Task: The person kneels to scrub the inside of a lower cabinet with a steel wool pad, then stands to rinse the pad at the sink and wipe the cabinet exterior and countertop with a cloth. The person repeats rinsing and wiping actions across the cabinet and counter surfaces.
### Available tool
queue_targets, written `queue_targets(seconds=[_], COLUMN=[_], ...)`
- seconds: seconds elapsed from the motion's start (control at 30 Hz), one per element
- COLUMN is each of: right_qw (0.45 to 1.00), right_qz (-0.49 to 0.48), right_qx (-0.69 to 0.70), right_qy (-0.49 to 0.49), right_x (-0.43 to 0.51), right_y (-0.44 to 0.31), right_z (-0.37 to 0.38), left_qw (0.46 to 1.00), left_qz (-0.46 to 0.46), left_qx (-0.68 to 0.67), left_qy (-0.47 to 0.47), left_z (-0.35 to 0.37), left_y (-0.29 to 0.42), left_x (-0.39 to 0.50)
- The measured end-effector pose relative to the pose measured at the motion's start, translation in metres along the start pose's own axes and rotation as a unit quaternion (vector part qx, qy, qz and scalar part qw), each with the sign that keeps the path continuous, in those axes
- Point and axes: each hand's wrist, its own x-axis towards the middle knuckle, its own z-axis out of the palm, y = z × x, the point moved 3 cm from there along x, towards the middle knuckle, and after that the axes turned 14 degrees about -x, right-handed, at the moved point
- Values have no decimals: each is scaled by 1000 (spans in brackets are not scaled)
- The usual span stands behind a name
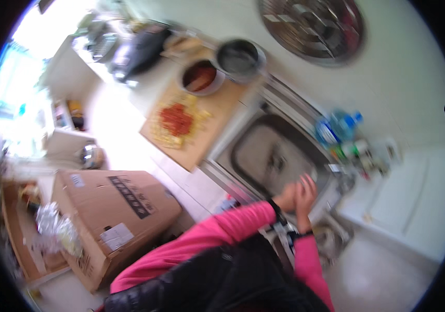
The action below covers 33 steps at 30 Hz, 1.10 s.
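Observation:
My left hand (286, 198) and my right hand (305, 192) meet over the near right corner of a stainless steel sink (242, 134). The right hand's fingers stretch across the left hand, slightly apart, and nothing shows in them. Most of the left hand's fingers are hidden behind the right, so what they do is unclear. Below lies the sink's bare basin, with a dark drain (276, 160) in its floor. Pink sleeves (222, 228) reach to both wrists, where dark bands sit.
Left of the sink, a wooden board (207, 136) bears chopped red pieces (176, 119) on yellowish ones (168, 141). A bowl (203, 78) with reddish contents and a metal pot (240, 58) stand behind. Plastic bottles (337, 126) line the sink's far right; a large cardboard box (129, 210) stands left.

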Motion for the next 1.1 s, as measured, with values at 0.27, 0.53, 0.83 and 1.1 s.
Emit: queue_targets(seconds=[0.27,0.53,0.83,1.1], right_qw=[998,995,986,946], right_qz=[37,43,134,255], right_qx=[33,86,99,201], right_qy=[-39,-18,-30,-16], right_x=[3,5,5,4], right_y=[-10,-13,15,39], right_z=[0,-5,1,-2], left_qw=[988,995,668,607], left_qz=[-56,-49,-356,-387], left_qx=[-134,-81,-644,-688], left_qy=[56,-17,109,88], left_z=[13,33,10,12], left_y=[-15,-36,11,13], left_x=[4,5,3,2])
